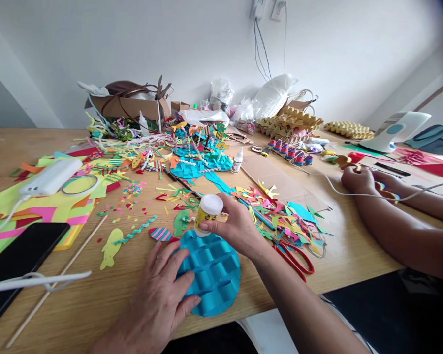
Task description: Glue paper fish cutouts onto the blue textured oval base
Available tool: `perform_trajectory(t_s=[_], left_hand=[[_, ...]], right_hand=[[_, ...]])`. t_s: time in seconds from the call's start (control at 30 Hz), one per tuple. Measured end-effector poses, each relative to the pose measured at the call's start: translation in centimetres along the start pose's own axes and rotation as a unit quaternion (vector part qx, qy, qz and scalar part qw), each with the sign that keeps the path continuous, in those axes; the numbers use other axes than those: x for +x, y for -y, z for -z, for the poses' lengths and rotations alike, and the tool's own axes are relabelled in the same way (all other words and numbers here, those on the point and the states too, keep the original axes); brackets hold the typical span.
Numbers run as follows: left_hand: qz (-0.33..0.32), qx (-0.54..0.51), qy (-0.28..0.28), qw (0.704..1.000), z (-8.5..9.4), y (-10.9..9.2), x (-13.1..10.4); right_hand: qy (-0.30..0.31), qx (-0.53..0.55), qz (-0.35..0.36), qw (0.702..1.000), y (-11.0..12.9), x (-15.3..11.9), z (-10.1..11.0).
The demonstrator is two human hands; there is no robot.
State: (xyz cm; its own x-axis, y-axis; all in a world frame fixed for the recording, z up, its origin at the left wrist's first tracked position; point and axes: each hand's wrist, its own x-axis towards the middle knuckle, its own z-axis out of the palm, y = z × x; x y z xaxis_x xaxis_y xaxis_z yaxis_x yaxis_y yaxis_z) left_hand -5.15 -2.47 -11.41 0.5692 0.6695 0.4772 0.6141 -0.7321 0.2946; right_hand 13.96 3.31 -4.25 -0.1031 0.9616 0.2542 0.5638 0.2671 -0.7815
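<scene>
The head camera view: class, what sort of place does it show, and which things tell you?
Probably a craft room or workshop: cut scraps of coloured paper, red-handled scissors and a blue ridged disc share one wooden table.

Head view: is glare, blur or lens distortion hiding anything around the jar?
Head view: soft light, no harsh glare on the jar or the blue disc, whose hollows show gentle shading; head view: the jar's small label print is too soft to read; head view: wide-angle stretch towards the edges, and a dark patch in the top right corner, clear of both.
</scene>
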Motion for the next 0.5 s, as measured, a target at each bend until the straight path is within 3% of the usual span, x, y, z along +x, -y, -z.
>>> perform_trajectory(t_s=[0.5], left_hand=[[-0.023, 0.017, -0.024, 0.999, -0.72, 0.58, -0.34]], right_hand=[[-0.011, -0.024, 0.015, 1.0, 0.02, 0.1, -0.15]])
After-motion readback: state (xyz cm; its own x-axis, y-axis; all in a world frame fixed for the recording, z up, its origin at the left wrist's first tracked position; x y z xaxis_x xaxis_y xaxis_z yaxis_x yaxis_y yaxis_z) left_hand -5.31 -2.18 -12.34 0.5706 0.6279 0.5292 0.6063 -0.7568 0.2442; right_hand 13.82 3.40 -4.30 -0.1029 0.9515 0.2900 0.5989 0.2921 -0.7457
